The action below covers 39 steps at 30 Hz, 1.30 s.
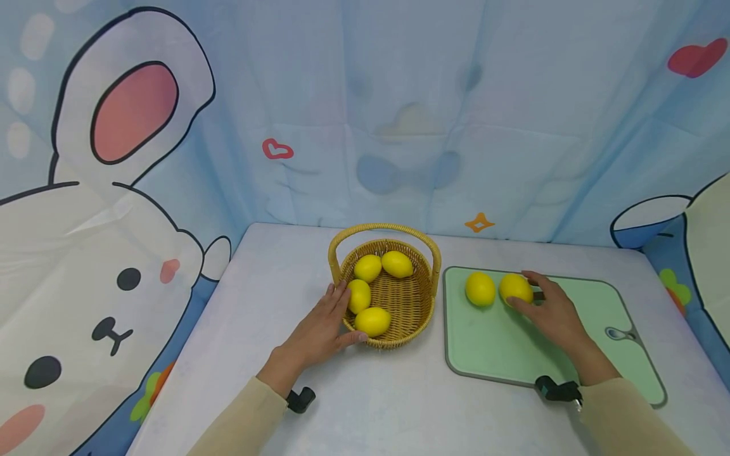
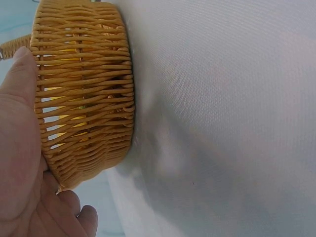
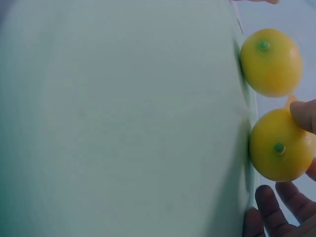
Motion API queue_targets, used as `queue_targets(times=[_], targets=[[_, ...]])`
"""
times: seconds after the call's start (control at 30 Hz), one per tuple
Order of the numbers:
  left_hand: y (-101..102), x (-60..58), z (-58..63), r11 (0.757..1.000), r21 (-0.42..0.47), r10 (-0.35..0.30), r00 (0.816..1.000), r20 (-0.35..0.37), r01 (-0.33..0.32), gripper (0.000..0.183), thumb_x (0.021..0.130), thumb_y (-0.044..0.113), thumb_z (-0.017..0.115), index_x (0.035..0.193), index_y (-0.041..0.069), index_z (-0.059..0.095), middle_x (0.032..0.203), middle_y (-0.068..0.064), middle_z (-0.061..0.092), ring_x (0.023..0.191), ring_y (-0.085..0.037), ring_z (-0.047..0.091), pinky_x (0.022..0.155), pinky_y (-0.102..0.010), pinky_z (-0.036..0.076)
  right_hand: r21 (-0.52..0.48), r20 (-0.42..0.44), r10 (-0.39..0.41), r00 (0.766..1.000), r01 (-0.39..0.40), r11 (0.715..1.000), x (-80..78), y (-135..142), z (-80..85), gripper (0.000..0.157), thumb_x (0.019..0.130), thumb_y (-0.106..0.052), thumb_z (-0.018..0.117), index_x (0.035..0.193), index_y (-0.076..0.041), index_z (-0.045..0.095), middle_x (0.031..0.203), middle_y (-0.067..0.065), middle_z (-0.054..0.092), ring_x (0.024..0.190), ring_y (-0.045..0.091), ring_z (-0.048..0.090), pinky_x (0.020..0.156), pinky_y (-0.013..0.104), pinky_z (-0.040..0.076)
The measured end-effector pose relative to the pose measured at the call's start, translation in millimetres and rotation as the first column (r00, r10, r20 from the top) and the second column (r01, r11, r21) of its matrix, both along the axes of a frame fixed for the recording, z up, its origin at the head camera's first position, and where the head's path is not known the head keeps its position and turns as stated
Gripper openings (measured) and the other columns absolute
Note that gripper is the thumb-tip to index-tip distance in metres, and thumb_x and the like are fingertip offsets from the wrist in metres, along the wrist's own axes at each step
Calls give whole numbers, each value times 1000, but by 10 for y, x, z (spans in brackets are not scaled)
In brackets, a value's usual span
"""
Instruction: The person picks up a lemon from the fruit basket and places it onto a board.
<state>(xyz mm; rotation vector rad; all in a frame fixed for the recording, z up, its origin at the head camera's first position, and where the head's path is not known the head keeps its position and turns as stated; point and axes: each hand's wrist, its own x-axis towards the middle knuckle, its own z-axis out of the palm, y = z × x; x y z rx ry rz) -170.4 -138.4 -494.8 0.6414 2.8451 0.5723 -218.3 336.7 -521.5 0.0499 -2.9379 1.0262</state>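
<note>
My left hand (image 1: 321, 325) rests against the left side of a round wicker basket (image 1: 423, 297), its fingers fairly straight along the rim. In the left wrist view the thumb (image 2: 19, 84) touches the basket's woven wall (image 2: 89, 94). Several yellow lemons (image 1: 373, 322) lie inside, mostly along the basket's left. Over at the green cutting board (image 1: 502, 348), my right hand (image 1: 556, 316) grips a lemon (image 1: 516, 289) between thumb and fingers. A second lemon (image 1: 480, 289) sits on the board just left of it. Both show green stem ends in the right wrist view.
The basket's tall arched handle (image 1: 383, 227) stands up over it. A grey-rimmed cutout (image 1: 621, 334) marks the board's right side. The white tabletop (image 1: 399, 399) runs back to a blue printed curtain (image 1: 513, 126). Each wrist carries a small black camera (image 1: 300, 400).
</note>
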Motion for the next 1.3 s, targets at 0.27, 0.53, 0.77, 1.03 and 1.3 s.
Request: queue_targets(times=[0.27, 0.53, 0.77, 1.03, 1.3], targets=[[-5, 6, -15, 1000, 15, 7, 1000, 4, -7, 104, 100, 68, 55, 170, 6, 8, 179, -11, 2, 165, -29, -1, 133, -47, 17, 6, -13, 0, 1000, 0, 1000, -1, -29, -28, 74, 102, -42, 70, 155, 2, 42, 146, 33, 49, 117, 49, 55, 77, 39, 50], [-9, -6, -28, 1000, 15, -1, 1000, -4, 1, 104, 101, 68, 53, 170, 5, 8, 179, -11, 1, 165, -30, 0, 133, -47, 17, -3, -21, -38, 999, 38, 999, 7, -22, -71, 74, 102, -39, 70, 155, 5, 40, 144, 35, 47, 118, 51, 53, 83, 56, 53], [-10, -2, -27, 1000, 13, -1, 1000, -7, 1, 104, 101, 68, 53, 170, 5, 8, 179, -11, 1, 165, -31, 1, 133, -47, 18, -13, -20, -31, 999, 31, 999, 6, -22, -72, 76, 102, -38, 70, 155, 6, 39, 144, 36, 46, 118, 51, 53, 83, 55, 53], [-10, 0, -26, 1000, 17, -1, 1000, -9, 1, 104, 100, 68, 54, 170, 5, 8, 179, -11, 2, 165, -30, 0, 133, -47, 17, -11, -32, -26, 999, 25, 1000, 27, -40, -38, 76, 102, -38, 70, 154, 8, 39, 143, 36, 46, 117, 50, 53, 82, 51, 52], [-11, -4, -29, 1000, 13, 2, 1000, -7, -2, 104, 100, 68, 53, 170, 6, 7, 179, -10, 1, 165, -28, -1, 133, -47, 16, -19, -22, -27, 999, 27, 999, 23, -46, -25, 79, 102, -40, 70, 155, 8, 37, 145, 36, 45, 119, 51, 52, 84, 55, 52]])
